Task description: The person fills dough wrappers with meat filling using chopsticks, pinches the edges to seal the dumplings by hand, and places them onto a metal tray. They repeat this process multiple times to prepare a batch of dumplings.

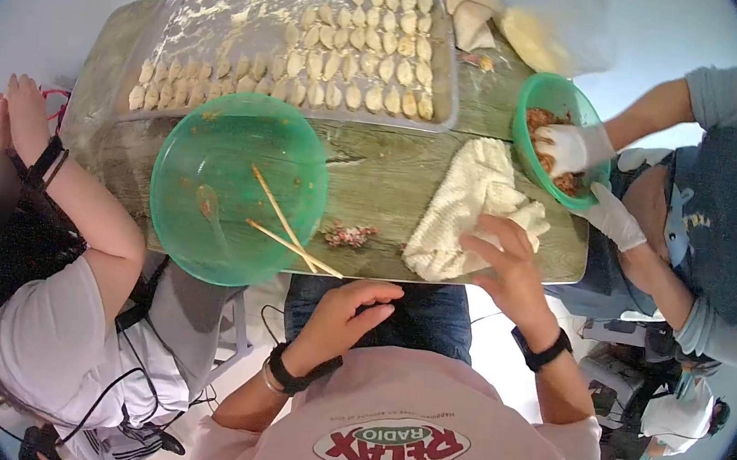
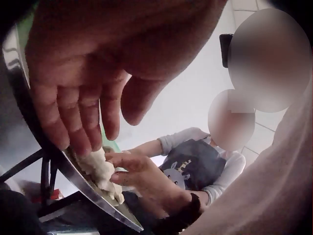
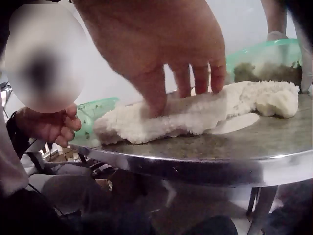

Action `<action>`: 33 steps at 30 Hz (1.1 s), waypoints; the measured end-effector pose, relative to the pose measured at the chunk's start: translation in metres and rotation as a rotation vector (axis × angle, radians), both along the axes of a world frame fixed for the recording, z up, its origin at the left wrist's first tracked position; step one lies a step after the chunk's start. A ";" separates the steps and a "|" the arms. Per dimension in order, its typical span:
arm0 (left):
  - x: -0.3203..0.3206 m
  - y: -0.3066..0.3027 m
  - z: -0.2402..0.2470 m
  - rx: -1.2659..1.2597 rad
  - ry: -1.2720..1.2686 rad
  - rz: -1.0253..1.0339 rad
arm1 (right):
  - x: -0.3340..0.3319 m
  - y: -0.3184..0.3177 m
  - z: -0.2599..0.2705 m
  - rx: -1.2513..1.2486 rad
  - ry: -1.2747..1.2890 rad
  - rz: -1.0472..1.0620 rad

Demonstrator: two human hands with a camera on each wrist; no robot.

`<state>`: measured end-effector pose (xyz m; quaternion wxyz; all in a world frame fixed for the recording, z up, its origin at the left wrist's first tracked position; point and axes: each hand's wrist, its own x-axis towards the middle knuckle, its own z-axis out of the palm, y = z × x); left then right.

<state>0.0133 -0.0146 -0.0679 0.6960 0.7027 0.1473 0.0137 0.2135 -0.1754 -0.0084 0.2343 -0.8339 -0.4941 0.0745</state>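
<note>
A cream towel [image 1: 473, 201] lies bunched near the table's front right edge. My right hand [image 1: 512, 261] is over its near side; in the right wrist view, the fingertips [image 3: 217, 83] reach down to the towel [image 3: 171, 117], thumb on the near side. My left hand [image 1: 347, 315] is before the table's front edge, fingers loosely bent and holding nothing. Left of it stands a large green bowl [image 1: 177, 151], with a pair of chopsticks [image 1: 275, 205] and a clear spoon [image 1: 209, 203] in it.
A metal tray [image 1: 265, 20] of dumplings [image 1: 352, 67] fills the table's back. At right, a person's gloved hand [image 1: 572, 149] is in a green bowl [image 1: 523, 111] of meat filling. Another person sits at left. A small floral item [image 1: 349, 235] lies near the front edge.
</note>
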 end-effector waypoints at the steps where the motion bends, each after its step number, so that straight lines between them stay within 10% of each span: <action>1: 0.006 -0.004 0.003 -0.026 0.014 -0.003 | 0.004 -0.005 -0.013 0.000 -0.034 0.029; 4: 0.014 -0.018 0.002 -0.044 0.017 0.013 | 0.025 -0.016 -0.045 0.076 -0.104 0.065; 8: 0.030 -0.033 0.016 -0.287 -0.001 0.066 | 0.040 -0.010 -0.021 0.280 0.544 -0.367; 13: 0.074 -0.053 0.037 -1.046 -0.166 0.136 | 0.004 0.001 0.023 0.741 0.633 -0.122; 16: 0.090 -0.049 0.039 -1.316 -0.163 0.161 | -0.020 -0.005 0.032 0.497 0.502 0.234; 26: 0.078 -0.031 0.037 -0.964 -0.318 0.415 | 0.045 -0.072 -0.041 0.240 -0.040 -0.348; 33: 0.073 -0.031 0.029 -0.885 -0.286 0.420 | 0.067 -0.093 -0.078 0.315 0.287 -0.437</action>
